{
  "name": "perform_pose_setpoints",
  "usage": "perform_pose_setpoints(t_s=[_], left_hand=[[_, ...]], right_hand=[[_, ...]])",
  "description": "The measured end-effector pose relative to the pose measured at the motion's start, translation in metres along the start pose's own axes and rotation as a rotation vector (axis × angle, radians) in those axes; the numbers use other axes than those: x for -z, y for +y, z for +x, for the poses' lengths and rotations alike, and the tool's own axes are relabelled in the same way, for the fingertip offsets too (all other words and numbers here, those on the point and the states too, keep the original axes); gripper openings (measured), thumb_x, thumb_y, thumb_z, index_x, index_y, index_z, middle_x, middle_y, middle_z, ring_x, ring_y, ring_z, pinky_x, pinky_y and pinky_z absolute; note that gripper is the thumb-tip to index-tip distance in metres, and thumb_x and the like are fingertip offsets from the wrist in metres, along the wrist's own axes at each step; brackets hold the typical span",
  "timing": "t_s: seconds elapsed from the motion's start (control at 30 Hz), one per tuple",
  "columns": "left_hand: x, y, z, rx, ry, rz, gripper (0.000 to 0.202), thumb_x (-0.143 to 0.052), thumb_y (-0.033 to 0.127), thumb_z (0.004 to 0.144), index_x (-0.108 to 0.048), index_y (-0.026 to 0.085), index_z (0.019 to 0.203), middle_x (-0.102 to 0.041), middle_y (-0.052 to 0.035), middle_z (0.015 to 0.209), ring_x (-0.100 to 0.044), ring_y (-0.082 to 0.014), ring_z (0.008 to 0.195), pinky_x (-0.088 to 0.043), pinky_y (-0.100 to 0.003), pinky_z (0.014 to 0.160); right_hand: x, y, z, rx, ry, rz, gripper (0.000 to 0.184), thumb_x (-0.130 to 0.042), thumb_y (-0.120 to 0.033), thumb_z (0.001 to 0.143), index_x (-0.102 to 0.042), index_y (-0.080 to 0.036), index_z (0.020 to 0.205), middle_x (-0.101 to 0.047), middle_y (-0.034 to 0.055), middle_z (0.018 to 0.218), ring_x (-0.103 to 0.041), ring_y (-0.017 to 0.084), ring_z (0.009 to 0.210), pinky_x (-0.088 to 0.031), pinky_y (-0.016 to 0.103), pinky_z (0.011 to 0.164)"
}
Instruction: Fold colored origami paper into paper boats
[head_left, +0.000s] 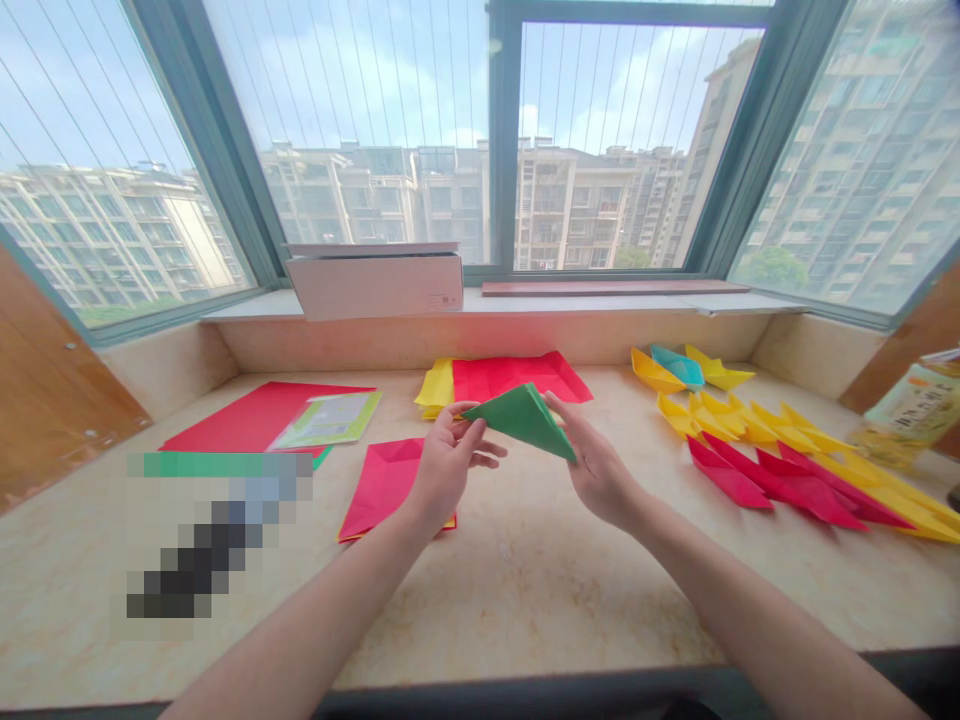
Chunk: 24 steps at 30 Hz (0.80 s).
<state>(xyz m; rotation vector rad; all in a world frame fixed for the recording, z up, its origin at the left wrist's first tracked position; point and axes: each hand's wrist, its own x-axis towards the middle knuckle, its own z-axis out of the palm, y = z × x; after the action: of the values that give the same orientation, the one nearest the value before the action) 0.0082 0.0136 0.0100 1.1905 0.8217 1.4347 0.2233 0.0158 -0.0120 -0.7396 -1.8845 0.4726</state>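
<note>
A folded green paper triangle [523,417] is held in the air above the marble counter [525,590], in the middle of the view. My left hand [448,462] pinches its left corner with thumb and fingers. My right hand [598,466] grips its right edge, fingers closed behind the paper. Under my left hand a folded red paper [384,484] lies flat on the counter. Behind the green piece lie a red sheet [517,376] and a yellow sheet [437,385].
Several folded yellow, red and blue paper boats [757,440] lie in rows at the right. A large red sheet [255,418] with a printed leaflet [330,420] lies at the left. A white box [375,280] stands on the window sill. A bottle [911,410] is at the far right.
</note>
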Motion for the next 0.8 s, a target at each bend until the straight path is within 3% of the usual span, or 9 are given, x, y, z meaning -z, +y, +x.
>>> perform_pose_setpoints(t_s=[0.1,0.2,0.37,0.47,0.57,0.8], left_hand=[[0.002,0.0,0.002,-0.008,0.016,-0.035,0.044,-0.074,0.04,0.08,-0.049,0.02,0.109,-0.068,0.0,0.086,-0.072,-0.0168,0.063,-0.054,-0.024,0.055],[0.003,-0.001,0.003,0.007,0.025,-0.08,0.05,-0.075,0.039,0.079,-0.047,0.021,0.117,-0.07,-0.0018,0.09,-0.072,-0.017,0.067,-0.055,-0.025,0.059],[-0.002,-0.002,-0.001,0.051,0.019,-0.213,0.071,-0.08,0.033,0.077,-0.04,0.024,0.134,-0.073,-0.0037,0.097,-0.072,-0.0187,0.084,-0.056,-0.036,0.083],[-0.006,-0.005,-0.004,0.107,-0.05,-0.251,0.055,-0.077,0.036,0.08,-0.053,0.02,0.127,-0.072,-0.007,0.106,-0.068,-0.0217,0.1,-0.051,-0.04,0.094],[-0.008,-0.008,-0.005,0.121,-0.152,-0.245,0.039,-0.071,0.038,0.085,-0.064,0.017,0.117,-0.07,-0.0086,0.115,-0.064,-0.0226,0.109,-0.048,-0.038,0.099],[-0.005,-0.011,-0.006,0.189,-0.228,-0.225,0.036,-0.07,0.038,0.086,-0.067,0.02,0.116,-0.066,-0.0082,0.123,-0.059,-0.0244,0.117,-0.047,-0.036,0.098]], right_hand=[[-0.002,-0.004,0.0,-0.029,-0.008,0.084,0.063,-0.038,-0.007,0.093,-0.035,-0.035,0.15,-0.047,0.0065,0.149,-0.054,0.024,0.128,-0.048,0.046,0.105],[-0.001,-0.01,0.0,0.007,-0.046,0.107,0.056,-0.037,-0.011,0.096,-0.043,-0.035,0.146,-0.04,0.0061,0.153,-0.047,0.026,0.135,-0.05,0.044,0.102],[-0.003,-0.011,-0.002,0.103,-0.078,-0.038,0.059,-0.041,-0.008,0.094,-0.041,-0.032,0.148,-0.04,0.0095,0.153,-0.041,0.026,0.139,-0.042,0.049,0.11],[-0.007,-0.01,-0.004,0.164,-0.079,-0.114,0.059,-0.043,-0.005,0.092,-0.046,-0.032,0.144,-0.042,0.011,0.15,-0.048,0.025,0.132,-0.046,0.047,0.105],[-0.008,-0.009,-0.004,0.208,-0.099,-0.161,0.06,-0.045,-0.001,0.088,-0.052,-0.033,0.139,-0.049,0.01,0.143,-0.05,0.025,0.128,-0.047,0.048,0.102],[0.002,-0.014,0.0,0.336,-0.111,-0.259,0.057,-0.047,0.0,0.088,-0.059,-0.033,0.132,-0.064,0.0063,0.123,-0.055,0.025,0.114,-0.048,0.048,0.096]])
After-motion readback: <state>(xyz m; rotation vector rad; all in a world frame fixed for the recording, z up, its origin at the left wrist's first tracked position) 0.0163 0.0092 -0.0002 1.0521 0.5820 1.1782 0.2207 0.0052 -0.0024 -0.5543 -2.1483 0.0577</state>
